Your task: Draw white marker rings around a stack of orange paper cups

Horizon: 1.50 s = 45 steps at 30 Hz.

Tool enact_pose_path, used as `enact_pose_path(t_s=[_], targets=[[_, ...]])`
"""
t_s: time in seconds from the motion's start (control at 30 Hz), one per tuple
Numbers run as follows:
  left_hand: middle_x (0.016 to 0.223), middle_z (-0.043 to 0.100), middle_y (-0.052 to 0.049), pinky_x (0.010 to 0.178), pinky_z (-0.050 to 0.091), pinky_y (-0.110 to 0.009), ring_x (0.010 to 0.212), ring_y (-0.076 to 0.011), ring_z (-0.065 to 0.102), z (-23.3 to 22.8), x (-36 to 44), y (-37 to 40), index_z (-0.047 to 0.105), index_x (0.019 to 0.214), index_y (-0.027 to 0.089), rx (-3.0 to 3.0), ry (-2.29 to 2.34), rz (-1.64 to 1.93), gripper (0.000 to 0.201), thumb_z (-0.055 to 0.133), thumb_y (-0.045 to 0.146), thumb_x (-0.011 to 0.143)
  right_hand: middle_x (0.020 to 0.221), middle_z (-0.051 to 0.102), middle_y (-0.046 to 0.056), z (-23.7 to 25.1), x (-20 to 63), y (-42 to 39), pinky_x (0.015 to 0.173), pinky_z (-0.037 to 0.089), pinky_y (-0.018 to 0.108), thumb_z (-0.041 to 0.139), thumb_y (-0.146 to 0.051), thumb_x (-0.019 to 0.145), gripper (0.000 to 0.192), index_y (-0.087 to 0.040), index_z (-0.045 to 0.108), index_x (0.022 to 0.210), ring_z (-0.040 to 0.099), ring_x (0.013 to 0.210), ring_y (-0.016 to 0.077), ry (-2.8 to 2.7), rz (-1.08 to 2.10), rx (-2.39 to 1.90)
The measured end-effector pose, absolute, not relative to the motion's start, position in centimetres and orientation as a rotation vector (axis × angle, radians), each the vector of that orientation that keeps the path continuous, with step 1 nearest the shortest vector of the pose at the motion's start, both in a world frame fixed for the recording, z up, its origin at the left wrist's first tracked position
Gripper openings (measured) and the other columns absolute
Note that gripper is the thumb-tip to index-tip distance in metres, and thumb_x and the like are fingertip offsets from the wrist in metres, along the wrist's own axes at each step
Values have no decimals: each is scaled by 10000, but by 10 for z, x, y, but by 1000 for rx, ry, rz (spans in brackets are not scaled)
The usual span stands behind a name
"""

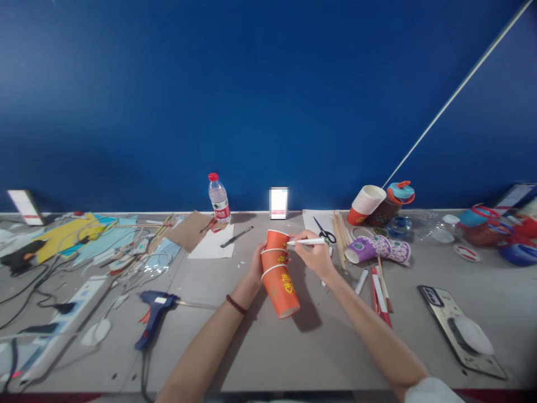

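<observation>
My left hand (257, 262) is wrapped round the side of several orange paper cups (280, 282), stacked into one tilted column with yellow lettering. Pinched in my right hand (314, 253) is a white marker pen (308, 242). Its tip points left and meets or nearly meets the upper part of the cups; I cannot tell whether it touches. The left fingers behind the column are mostly hidden. A pair of scissors (326, 232) lies just beyond my right hand.
Left of my arm lies a blue glue gun (155, 313), near a power strip (71, 324) with cables. A water bottle (219, 198) and a lit phone (279, 202) stand by the blue wall. To the right are purple cups (363, 249), wooden sticks (340, 240) and another phone (440, 319).
</observation>
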<state>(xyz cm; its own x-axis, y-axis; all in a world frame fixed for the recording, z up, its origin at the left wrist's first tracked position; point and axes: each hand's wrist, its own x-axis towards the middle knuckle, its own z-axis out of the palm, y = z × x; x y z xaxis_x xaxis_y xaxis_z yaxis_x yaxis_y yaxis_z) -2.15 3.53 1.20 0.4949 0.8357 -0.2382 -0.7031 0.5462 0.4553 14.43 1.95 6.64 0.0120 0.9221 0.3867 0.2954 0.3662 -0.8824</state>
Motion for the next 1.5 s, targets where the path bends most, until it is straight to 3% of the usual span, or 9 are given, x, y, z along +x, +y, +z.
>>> enact_pose_path(t_s=[0.4,0.7,0.97,1.27,1.5], targets=[[763,719,-135,742,544,-355,664,-221,674,16,-21,34,680,968,52,305,514,950,453,486,446,858,897,764,69,73,142,15,774,537,353,573,-237,741,45,-234,585,697,714,923,260,-1556,711,-1145],[749,714,-127,791,543,-375,648,-217,674,16,-22,36,676,950,44,273,512,945,444,468,429,873,824,718,39,60,145,23,854,517,373,566,-224,763,36,-229,570,727,698,1009,266,-1495,821,-1046],[752,716,-120,545,510,-305,628,-230,683,16,-23,35,665,980,81,297,546,798,417,491,442,864,834,726,48,64,145,21,835,531,370,583,-251,779,42,-229,594,745,698,987,259,-1436,843,-1057],[750,719,-161,547,516,-316,581,-232,678,8,-23,39,659,986,50,343,592,773,515,459,514,883,851,736,50,66,143,20,860,544,385,595,-305,798,81,-234,579,764,705,981,253,-1458,840,-1056],[740,722,-125,579,527,-307,610,-223,685,3,-23,37,659,987,94,312,645,784,452,525,505,856,871,742,59,67,143,19,860,548,387,592,-318,813,90,-234,598,781,703,975,252,-1467,839,-1042]])
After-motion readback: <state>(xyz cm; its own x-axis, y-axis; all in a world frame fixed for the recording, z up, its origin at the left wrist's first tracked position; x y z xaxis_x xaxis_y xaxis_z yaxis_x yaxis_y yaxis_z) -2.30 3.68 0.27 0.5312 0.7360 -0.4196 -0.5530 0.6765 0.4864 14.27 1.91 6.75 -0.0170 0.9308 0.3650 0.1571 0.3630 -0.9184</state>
